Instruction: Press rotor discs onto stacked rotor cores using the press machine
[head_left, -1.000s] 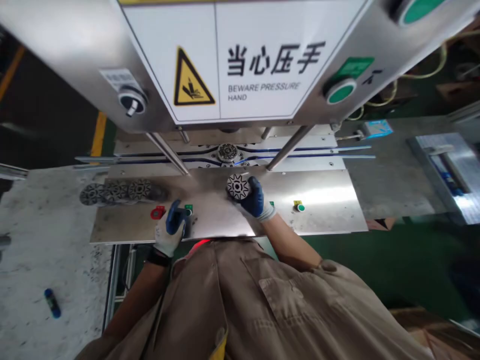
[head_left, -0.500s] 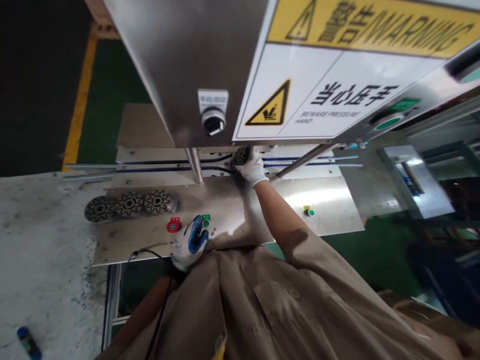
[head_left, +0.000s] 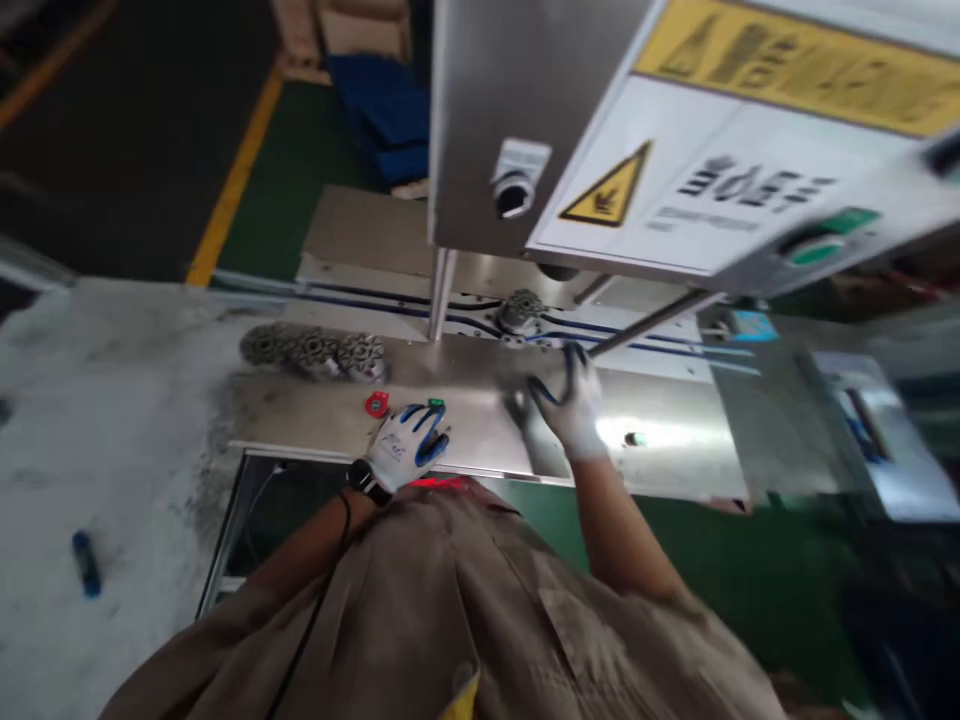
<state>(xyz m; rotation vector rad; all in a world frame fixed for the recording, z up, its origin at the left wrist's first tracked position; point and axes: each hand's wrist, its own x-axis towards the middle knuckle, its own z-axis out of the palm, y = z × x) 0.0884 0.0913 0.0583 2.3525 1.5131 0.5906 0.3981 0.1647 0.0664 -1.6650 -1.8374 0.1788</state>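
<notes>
A round metal part with a toothed top sits in the fixture between the blue-edged rails, under the press housing. My right hand, in a white and blue glove, is apart from it, above the steel plate, fingers spread and holding nothing. My left hand, gloved too, rests near the plate's front edge with its fingers apart, over the green-labelled button, which it mostly hides. Left of it is a red button. Three similar toothed parts stand in a row at the plate's left.
The press housing with warning labels overhangs the plate, on metal posts. Another button is at the plate's right. A blue-capped bottle lies on the pale worktop at left.
My right hand has let go of the toothed part in the fixture and drawn back toward the right front. My left hand has spread over the green-labelled button. The view has shifted.
</notes>
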